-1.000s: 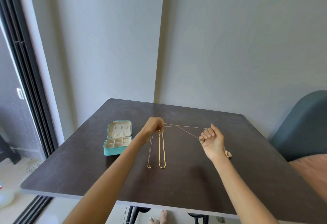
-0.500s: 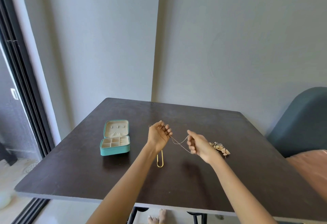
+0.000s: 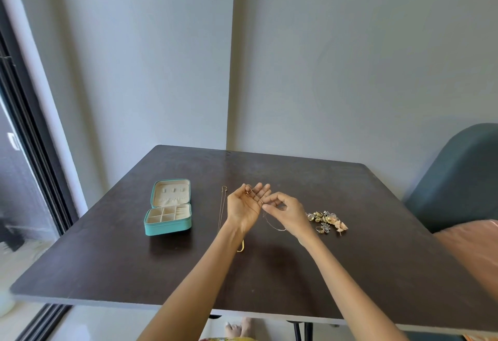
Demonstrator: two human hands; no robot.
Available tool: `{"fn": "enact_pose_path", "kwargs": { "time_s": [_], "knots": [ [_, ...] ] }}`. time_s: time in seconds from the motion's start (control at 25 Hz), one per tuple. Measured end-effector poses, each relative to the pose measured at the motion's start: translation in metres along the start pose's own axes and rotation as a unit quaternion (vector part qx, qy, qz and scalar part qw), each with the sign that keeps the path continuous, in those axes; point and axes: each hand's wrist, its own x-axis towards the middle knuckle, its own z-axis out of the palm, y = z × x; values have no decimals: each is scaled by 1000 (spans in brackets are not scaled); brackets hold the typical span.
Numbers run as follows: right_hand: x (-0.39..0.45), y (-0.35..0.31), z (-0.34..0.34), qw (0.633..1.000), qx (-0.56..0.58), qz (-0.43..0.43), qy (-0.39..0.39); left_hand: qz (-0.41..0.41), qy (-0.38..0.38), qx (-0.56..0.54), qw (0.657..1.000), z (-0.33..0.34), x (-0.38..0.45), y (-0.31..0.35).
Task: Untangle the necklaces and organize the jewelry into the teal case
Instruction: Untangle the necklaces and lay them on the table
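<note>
Left hand [image 3: 246, 206] palm up, fingers straight, tangled necklaces [image 3: 253, 197] draped across it. Right hand [image 3: 285, 212] pinches a chain there. Teal case [image 3: 169, 210] open at left on counter [image 3: 377, 273]; loose jewelry [image 3: 327, 220] at right.

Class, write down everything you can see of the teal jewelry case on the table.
The teal jewelry case lies open on the dark table, left of both hands and apart from them. Its lid is tilted back, showing a cream lining with small tabs and a pocket. The base is split into cream compartments, with ridged ring rolls on the right. No jewelry shows inside. Nothing touches it but the table.
</note>
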Motion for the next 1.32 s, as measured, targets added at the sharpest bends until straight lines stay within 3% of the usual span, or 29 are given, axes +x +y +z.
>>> {"fn": "enact_pose_path", "kwargs": {
  "time_s": [0.56, 0.8, 0.92, 1.04, 1.16, 1.32],
  "knots": [
    [4, 2, 3, 994, -78, -53, 64, -14, 2, 2, 1000, -2, 6, -1],
    [3, 0, 2, 971, -218, -81, 57, -14, -6, 14, 1000, -4, 4, -2],
    [7, 6, -1, 982, -162, -81, 51, -1, -3, 119, 993, -6, 3, 3],
    [11, 7, -7, 995, -60, -61, 54, 28, 26, 312, 949, -9, 4, 5],
    [13, 5, -12, 999, -33, -39, 18, 72, 22, 542, 837, -13, 3, 8],
    [15, 3, -16, 1000, 0, 13, -9, 164, -24, 655, 737, -16, 3, 11]
  ]
}}
